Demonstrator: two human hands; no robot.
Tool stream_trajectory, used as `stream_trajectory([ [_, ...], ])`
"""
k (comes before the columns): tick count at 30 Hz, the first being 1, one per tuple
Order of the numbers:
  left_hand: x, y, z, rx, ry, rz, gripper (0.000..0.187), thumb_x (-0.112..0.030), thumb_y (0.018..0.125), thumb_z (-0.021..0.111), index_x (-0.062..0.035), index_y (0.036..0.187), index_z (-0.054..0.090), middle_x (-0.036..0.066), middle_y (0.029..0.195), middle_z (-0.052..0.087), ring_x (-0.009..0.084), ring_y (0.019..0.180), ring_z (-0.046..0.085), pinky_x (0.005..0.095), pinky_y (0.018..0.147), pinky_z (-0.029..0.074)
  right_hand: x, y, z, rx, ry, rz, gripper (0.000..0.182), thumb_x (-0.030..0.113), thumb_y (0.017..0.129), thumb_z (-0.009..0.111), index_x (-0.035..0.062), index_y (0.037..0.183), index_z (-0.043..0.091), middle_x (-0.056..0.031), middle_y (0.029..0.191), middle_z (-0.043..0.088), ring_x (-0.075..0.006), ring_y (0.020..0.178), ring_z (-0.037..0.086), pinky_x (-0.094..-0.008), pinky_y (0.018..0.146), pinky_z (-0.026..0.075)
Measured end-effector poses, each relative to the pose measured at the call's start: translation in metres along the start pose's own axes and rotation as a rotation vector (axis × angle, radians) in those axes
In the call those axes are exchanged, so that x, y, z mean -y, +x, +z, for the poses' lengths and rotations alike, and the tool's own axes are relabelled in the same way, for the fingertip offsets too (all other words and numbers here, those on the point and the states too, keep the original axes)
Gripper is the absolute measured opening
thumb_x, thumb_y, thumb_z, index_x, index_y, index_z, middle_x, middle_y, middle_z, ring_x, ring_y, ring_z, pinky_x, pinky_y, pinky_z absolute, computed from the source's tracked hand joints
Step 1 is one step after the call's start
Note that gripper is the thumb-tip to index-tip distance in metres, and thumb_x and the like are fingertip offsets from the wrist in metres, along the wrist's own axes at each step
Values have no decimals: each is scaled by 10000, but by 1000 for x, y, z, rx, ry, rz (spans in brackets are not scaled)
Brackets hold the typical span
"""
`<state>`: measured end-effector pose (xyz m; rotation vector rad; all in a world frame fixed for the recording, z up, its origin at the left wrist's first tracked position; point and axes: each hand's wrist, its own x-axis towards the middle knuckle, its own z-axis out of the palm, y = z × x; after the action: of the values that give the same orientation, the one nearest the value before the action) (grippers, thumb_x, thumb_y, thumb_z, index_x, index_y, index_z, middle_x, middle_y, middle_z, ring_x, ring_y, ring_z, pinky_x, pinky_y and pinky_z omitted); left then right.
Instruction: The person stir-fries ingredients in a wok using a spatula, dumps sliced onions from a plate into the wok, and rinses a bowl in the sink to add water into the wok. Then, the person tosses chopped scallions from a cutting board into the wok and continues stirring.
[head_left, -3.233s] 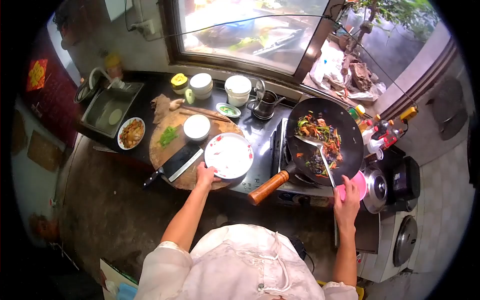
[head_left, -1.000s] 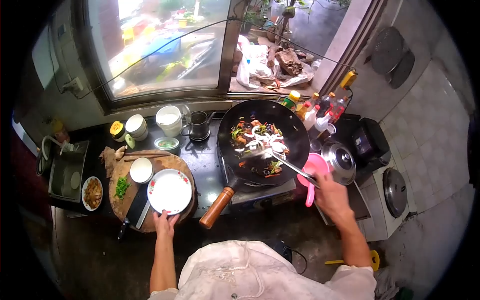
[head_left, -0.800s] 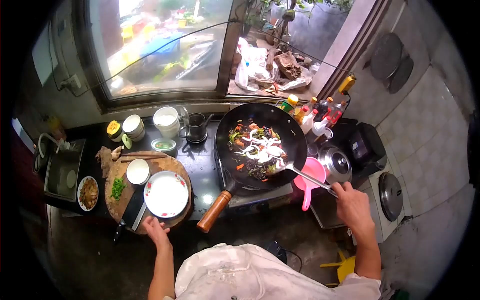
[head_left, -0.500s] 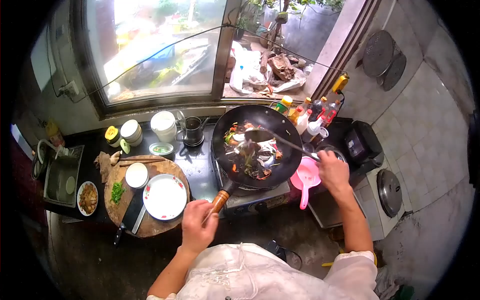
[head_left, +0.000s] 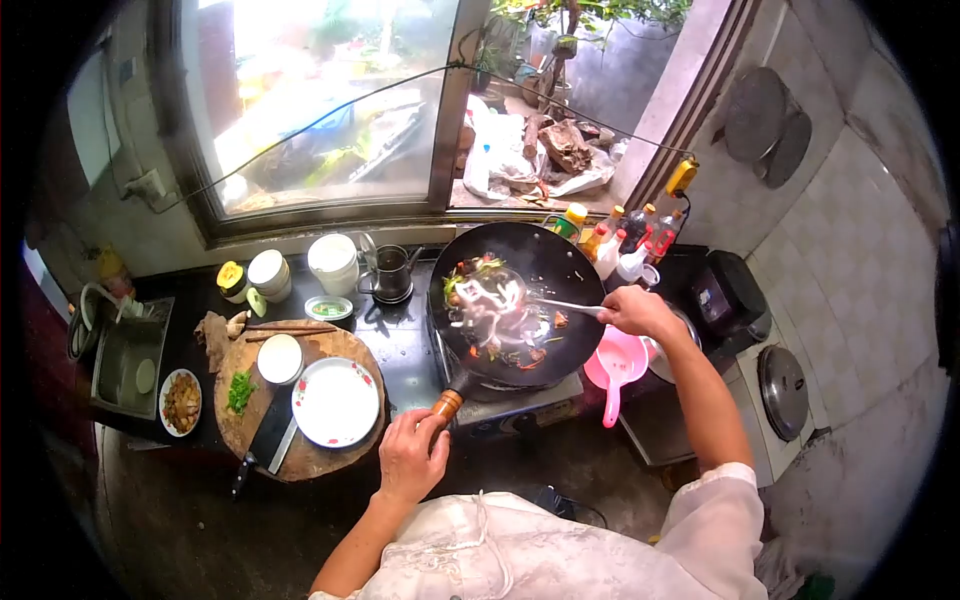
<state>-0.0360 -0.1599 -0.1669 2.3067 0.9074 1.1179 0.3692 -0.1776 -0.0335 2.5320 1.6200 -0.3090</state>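
My left hand [head_left: 414,458] is closed round the wooden handle [head_left: 449,403] of a large black wok [head_left: 570,345], which sits over the stove. In my right hand [head_left: 636,312] is the end of a long metal wok spatula [head_left: 565,303], reaching into the wok from the right. Its head is hidden among the food and motion blur. Pale strips, dark pieces, green bits and orange-red bits make up the stir-fry [head_left: 495,305], mostly on the wok's left and middle. A pink ladle [head_left: 618,358] rests just below my right hand.
Left of the stove, a round chopping board [head_left: 330,460] carries a white plate [head_left: 336,402], a bowl [head_left: 280,358], a cleaver [head_left: 270,435] and chopped greens [head_left: 240,391]. Several sauce bottles [head_left: 632,240] stand behind the wok on the right. A sink [head_left: 130,350] is at far left.
The spatula has swept the food leftward and lifted it into a blur. My right hand has moved slightly up and left; my left hand has shifted right, closer along the wok handle.
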Motion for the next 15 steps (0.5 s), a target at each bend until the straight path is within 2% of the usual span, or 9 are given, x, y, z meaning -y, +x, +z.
stream_trajectory([
  [2, 1, -1, 1, -11, 3, -7, 225, -34, 756, 717, -34, 968, 642, 130, 983, 626, 328, 890, 630, 419, 774, 517, 3, -30, -24, -35, -82, 21, 317, 392, 883, 662, 152, 1072, 748, -135, 990, 731, -316, 931, 699, -420, 813, 545],
  [4, 3, -2, 4, -22, 2, -25, 223, -33, 755, 717, -33, 965, 641, 130, 980, 628, 329, 883, 632, 416, 771, 518, -8, -46, -47, -31, -136, 109, 305, 385, 876, 666, 154, 1058, 748, -129, 978, 729, -318, 920, 700, -428, 808, 550],
  [6, 1, -1, 3, -26, 7, -25, 222, -34, 755, 718, -32, 963, 640, 132, 972, 631, 328, 874, 637, 414, 759, 521, -23, -48, -56, -104, -250, 130, 291, 353, 858, 687, 109, 1003, 755, -144, 942, 728, -330, 892, 696, -430, 786, 551],
  [8, 1, 0, 3, -28, 13, -25, 222, -36, 755, 718, -32, 963, 640, 133, 969, 632, 327, 874, 638, 414, 755, 522, -40, -34, -54, -69, -363, 107, 323, 376, 849, 677, 78, 944, 760, -165, 887, 725, -300, 828, 709, -407, 758, 560],
  [11, 0, 0, 3, -35, 22, -26, 223, -37, 756, 717, -32, 965, 640, 135, 965, 634, 328, 878, 640, 416, 758, 524, -40, -16, -54, 272, -19, 122, 399, 396, 842, 699, 8, 927, 739, -134, 777, 708, -240, 718, 687, -375, 686, 546],
  [12, -1, 0, 2, -37, 17, -28, 223, -37, 756, 716, -32, 967, 641, 136, 967, 634, 329, 879, 640, 416, 761, 524, -33, -8, -43, 409, 50, 118, 429, 414, 863, 704, -13, 907, 729, -86, 710, 674, -176, 629, 630, -341, 583, 508],
  [14, -1, 0, 3, -45, 7, -37, 225, -38, 757, 714, -31, 970, 641, 137, 971, 634, 330, 882, 640, 416, 768, 525, -48, 18, 10, 549, 389, 61, 384, 403, 924, 669, 25, 911, 732, -24, 665, 631, -115, 528, 562, -280, 458, 441],
  [15, 0, -1, 3, -41, 4, -41, 226, -38, 757, 714, -31, 971, 641, 137, 973, 634, 331, 883, 640, 416, 770, 525, -35, 12, 28, 518, 581, 89, 355, 370, 943, 653, 22, 942, 719, -6, 639, 592, -102, 498, 526, -266, 429, 409],
])
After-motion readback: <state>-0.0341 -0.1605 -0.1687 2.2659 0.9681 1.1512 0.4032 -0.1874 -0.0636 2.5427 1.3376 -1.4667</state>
